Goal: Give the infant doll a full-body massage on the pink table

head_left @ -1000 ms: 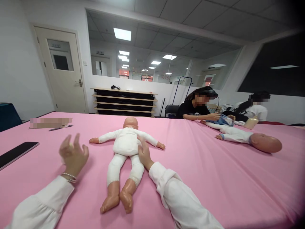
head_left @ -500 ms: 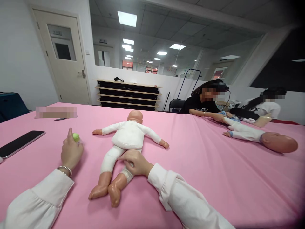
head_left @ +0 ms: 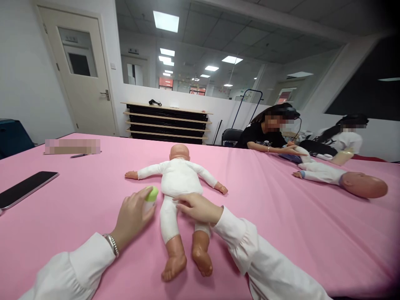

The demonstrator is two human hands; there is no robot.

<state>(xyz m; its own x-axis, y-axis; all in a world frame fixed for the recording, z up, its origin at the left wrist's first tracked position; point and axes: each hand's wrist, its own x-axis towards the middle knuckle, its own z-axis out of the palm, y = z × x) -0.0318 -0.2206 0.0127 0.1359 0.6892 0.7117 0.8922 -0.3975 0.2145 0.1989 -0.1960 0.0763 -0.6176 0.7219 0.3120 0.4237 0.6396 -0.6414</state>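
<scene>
Holding in the left hand (head_left: 133,214), just beside the doll's hip on the side toward the table's left edge, a small white container with a rounded lime-green top (head_left: 151,194), fingers and thumb curled around its sides. Wearing at that wrist silver-coloured bracelets (head_left: 111,245), below a loose white sleeve (head_left: 76,264). Resting the right hand (head_left: 200,207) across the tops of the doll's legs, fingers loosely bent and pointing toward the left edge; impossible to tell whether gripping the leg under the palm or only lying over it. Between and beyond both hands, lying flat near the middle of the table with the pink cloth cover (head_left: 265,216), a bald baby doll with a white fabric body and brown plastic head, hands and feet (head_left: 181,177), head toward the far edge, feet toward the near edge, arms spread wide. By the left edge, a flat black-screened phone (head_left: 28,189); near the far left corner, a dark slim pen (head_left: 84,155) just in front of a blurred-out flat object (head_left: 72,146). Toward the far right corner, a second bald doll in white with blue cuffs (head_left: 364,184), touched at the legs by a black-shirted person (head_left: 265,135), near a pale yellow bottle (head_left: 343,156).
</scene>
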